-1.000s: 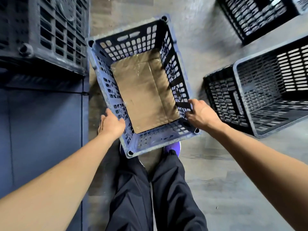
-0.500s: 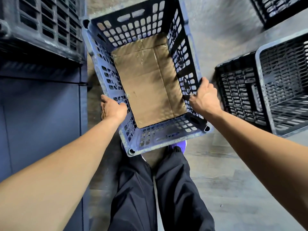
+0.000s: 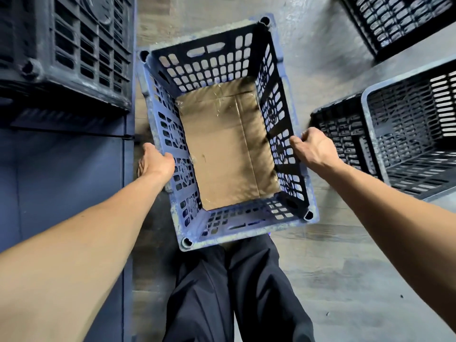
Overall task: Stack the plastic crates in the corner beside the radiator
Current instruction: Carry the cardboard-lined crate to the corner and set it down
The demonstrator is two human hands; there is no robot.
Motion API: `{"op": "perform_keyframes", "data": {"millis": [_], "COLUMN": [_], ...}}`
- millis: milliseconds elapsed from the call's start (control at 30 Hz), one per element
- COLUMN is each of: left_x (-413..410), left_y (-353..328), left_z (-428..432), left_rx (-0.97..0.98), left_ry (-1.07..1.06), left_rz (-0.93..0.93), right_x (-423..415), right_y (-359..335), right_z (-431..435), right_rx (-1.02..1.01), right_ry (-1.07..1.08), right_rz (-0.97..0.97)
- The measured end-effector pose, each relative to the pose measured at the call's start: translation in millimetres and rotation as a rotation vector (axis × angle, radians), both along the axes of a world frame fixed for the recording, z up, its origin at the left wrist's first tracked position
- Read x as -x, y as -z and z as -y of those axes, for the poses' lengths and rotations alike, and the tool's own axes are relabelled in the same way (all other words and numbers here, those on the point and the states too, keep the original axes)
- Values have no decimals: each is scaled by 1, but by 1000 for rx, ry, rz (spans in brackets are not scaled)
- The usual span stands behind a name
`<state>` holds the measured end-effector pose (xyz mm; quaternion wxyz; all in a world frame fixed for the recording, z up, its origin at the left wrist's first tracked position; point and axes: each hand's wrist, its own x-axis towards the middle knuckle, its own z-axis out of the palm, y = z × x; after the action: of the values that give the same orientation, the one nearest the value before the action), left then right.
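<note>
Both hands clamp the long rims of the blue perforated plastic crate [image 3: 222, 134], left hand [image 3: 156, 160] and right hand [image 3: 314, 149]; it hangs above the grey floor [image 3: 345, 280]. Two black slatted crates [image 3: 385, 144] wait unstacked, so most remains.

No text, label, brand, number or sign can be read anywhere; the moulded round marks on the blue crate [image 3: 223, 134] walls stay illegible.

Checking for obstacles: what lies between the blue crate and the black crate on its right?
Only bare floor separates the blue crate from the black crate, seen in the head view.
</note>
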<state>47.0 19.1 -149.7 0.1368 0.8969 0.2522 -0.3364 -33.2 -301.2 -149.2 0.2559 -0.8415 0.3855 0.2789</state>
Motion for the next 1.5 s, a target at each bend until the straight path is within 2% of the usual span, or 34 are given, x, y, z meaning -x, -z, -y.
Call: {"op": "perform_keyframes", "data": {"millis": [300, 567, 700, 833, 967, 1133, 1500], "left_x": [-4, 6, 5, -7, -26, -57, -184], "left_y": [-106, -267, -348, -404, -442, -481, -524], "left_z": [12, 40, 57, 68, 74, 85, 84], "left_rx": [-19, -72, -55, -7, 29, 65, 170], "left_ry": [174, 267, 234, 236, 261, 273, 330], "left_rz": [-33, -13, 62, 140, 244, 287, 388], "right_x": [31, 56, 49, 32, 13, -8, -110], "right_y": [-102, -254, -330, -389, -434, -472, -524], "right_z": [21, 45, 61, 80, 96, 102, 86], "right_rx": [-83, -150, -161, -142, -118, -50, 76], "right_ry": [3, 1, 24, -49, -61, -91, -51], "right_rz": [-31, -42, 36, 132, 209, 237, 287]}}
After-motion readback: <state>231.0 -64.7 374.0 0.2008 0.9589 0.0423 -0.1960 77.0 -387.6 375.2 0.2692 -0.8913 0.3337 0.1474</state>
